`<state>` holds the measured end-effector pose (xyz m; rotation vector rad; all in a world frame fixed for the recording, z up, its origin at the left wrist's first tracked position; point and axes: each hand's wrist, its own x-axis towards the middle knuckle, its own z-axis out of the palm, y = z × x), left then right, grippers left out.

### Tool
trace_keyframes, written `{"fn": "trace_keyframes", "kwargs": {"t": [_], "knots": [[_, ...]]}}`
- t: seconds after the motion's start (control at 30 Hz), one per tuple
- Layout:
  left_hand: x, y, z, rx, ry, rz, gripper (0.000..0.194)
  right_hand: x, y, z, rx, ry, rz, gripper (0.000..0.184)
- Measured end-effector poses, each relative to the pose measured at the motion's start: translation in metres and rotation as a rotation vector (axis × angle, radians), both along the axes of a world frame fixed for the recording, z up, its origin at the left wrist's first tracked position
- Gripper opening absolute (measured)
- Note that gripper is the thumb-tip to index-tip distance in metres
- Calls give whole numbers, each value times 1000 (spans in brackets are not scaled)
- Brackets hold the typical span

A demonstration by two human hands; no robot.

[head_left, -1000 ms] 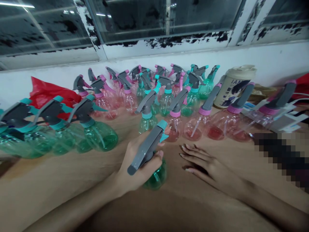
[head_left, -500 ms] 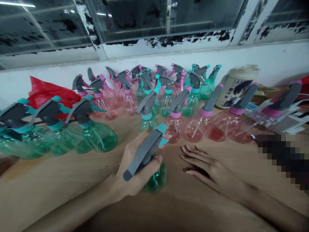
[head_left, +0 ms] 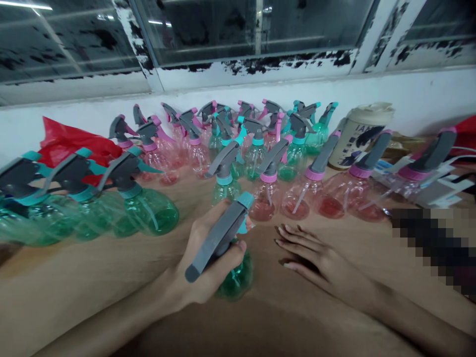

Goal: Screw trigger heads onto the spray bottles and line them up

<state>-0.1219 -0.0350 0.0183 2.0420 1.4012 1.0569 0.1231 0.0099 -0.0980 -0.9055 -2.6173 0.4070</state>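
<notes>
My left hand is wrapped round the neck of a green spray bottle with a grey and teal trigger head, at the front middle of the table. Part of the bottle is hidden behind my fingers. To its right, my right hand lies palm down on the tabletop with its fingers stretched out, holding nothing. Just beyond my hands stand a green bottle with a teal collar and a pink bottle with a pink collar.
Green spray bottles line the left side, and pink ones the right. Several mixed bottles stand at the back by the wall. A red plastic bag lies back left. A lidded cup stands back right, near white boxes.
The whole view has shifted slightly. My left hand still grips the green spray bottle, and my right hand stays flat on the table.
</notes>
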Motion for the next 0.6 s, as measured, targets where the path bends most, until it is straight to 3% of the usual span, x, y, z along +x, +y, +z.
{"fn": "trace_keyframes", "kwargs": {"t": [0.27, 0.6], "knots": [[2, 0, -1, 16, 56, 39, 5, -1, -1, 1, 6, 13, -6, 43], [3, -2, -9, -58, -68, 73, 31, -1, 1, 4, -14, -27, 3, 43]]}}
